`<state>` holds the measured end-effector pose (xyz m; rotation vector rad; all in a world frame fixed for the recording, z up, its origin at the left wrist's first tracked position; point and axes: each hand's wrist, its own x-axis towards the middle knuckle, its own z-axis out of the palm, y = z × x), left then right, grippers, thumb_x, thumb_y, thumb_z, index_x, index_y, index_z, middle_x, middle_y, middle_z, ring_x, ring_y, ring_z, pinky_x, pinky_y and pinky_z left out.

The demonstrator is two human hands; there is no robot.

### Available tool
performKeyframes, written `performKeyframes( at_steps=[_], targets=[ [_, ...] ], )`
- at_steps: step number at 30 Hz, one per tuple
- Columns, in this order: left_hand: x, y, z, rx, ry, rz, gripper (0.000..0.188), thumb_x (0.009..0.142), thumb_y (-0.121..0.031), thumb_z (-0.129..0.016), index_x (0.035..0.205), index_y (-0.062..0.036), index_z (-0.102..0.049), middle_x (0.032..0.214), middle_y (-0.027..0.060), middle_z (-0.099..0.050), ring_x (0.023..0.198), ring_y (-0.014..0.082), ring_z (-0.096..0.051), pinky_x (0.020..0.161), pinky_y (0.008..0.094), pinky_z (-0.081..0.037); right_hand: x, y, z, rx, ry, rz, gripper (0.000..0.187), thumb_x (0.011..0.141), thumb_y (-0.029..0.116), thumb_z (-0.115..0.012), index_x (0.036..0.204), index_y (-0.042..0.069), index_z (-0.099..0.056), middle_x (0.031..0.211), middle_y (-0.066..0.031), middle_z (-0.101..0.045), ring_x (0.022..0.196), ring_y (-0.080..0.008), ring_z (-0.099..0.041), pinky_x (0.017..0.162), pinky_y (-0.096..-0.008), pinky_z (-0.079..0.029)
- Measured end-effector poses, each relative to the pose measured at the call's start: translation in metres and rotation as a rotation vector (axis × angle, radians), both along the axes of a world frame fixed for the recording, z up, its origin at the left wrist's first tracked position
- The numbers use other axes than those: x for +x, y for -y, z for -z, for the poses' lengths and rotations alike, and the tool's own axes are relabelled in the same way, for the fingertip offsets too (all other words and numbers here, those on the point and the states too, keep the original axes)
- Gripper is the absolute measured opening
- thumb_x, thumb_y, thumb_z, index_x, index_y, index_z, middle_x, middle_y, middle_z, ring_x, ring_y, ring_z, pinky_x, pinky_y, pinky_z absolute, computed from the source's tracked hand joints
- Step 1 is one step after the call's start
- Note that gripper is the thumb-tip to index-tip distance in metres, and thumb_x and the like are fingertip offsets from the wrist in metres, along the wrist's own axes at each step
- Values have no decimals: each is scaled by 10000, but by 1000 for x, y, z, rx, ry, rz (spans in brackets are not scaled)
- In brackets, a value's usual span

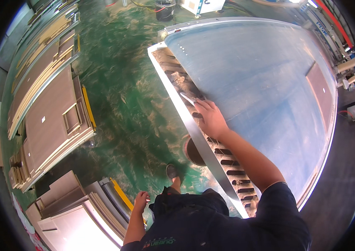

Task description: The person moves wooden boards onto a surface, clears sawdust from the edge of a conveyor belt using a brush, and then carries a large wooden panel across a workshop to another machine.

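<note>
My right hand (211, 118) reaches over a slotted channel (227, 162) that runs along the edge of a large blue-grey table (244, 75). Its fingers are closed on a thin white strip (187, 98), whose far end points away to the left over the channel. Brown sawdust and scraps (180, 78) lie in the channel just beyond the strip. A white metal rail (177, 97) borders the channel on its outer side. My left hand (142, 200) hangs low at my left side, apart from the table. Its fingers are curled, and what they hold, if anything, is too small to make out.
Stacks of brown panels (54, 121) stand to the left, with more boards (77, 226) at the lower left. Dust streaks the green floor (123, 92). A brown panel (319, 94) lies on the table's right side. A black bucket (165, 10) stands at the far end.
</note>
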<state>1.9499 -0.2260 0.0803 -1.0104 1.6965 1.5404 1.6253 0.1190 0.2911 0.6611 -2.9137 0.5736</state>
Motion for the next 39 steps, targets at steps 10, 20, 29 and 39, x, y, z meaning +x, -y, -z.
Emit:
performKeyframes(
  at_steps=[10, 20, 29, 39],
  targets=[
    [2, 15, 25, -24, 56, 131, 257, 818, -242, -509, 971, -39, -553, 773, 70, -606, 583, 156, -574, 478, 265, -424, 49, -24, -11, -340, -211, 513, 167, 718, 28, -595, 885, 21, -588, 850, -131, -607, 711, -285, -586, 651, -354, -480],
    [-18, -11, 17, 14, 183, 356, 203, 807, -241, -510, 915, -69, -520, 720, 57, -555, 541, 171, -528, 468, 289, -421, 186, -154, -68, -945, 240, 760, 372, 716, -63, -491, 1085, -20, -502, 925, -113, -547, 860, -213, -541, 707, -323, -485],
    [-46, -87, 22, 78, -81, 665, 249, 814, -255, -523, 1002, -100, -474, 860, 101, -582, 659, 238, -586, 558, 352, -459, 420, -395, -101, -1581, -272, 1230, 401, 737, -51, -473, 1136, -14, -457, 1026, -148, -518, 918, -268, -519, 820, -406, -462],
    [47, -180, -44, -121, 47, 629, 269, 800, -227, -526, 1007, -64, -468, 820, 99, -571, 614, 204, -571, 532, 326, -440, 482, -606, -72, -225, -337, 1834, 297, 734, 37, -468, 1015, 97, -543, 895, -152, -619, 833, -278, -613, 709, -361, -473]
  ],
)
